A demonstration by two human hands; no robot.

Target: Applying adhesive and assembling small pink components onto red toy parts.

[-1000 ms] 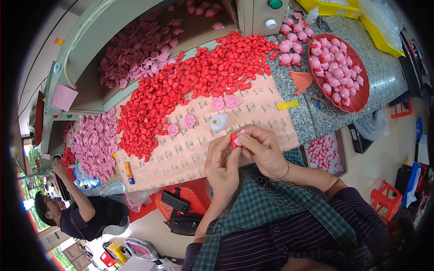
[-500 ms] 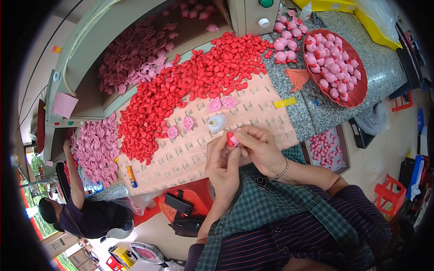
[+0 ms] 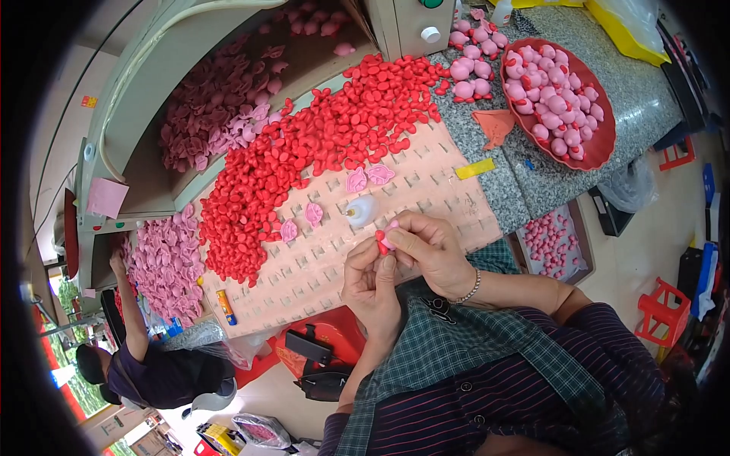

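Observation:
Both hands meet over the near edge of the peach-coloured board (image 3: 304, 285), fingertips closed around a small pink-and-red toy part (image 3: 388, 237). My left hand (image 3: 371, 283) pinches it at the red side. My right hand (image 3: 435, 252), a bracelet at its wrist, grips the pink side from above. Fingers cover much of the part, so I cannot tell whether the red bit is fixed on. Just beyond stands a small translucent white bottle (image 3: 363, 210) with a thin tip. Pink shell-like pieces (image 3: 314, 214) lie on the board near the bottle.
A heap of red pieces (image 3: 304, 144) spreads along the board's far side, with pink pieces (image 3: 167, 258) to its left. The red bowl (image 3: 604, 152) at right holds round pink-and-red figures. A glue stick (image 3: 226, 307) lies front left. Another person (image 3: 156, 365) reaches in at far left.
The view has shifted slightly. My fingers have moved a little on the pink-and-red toy part, and both hands still hold it.

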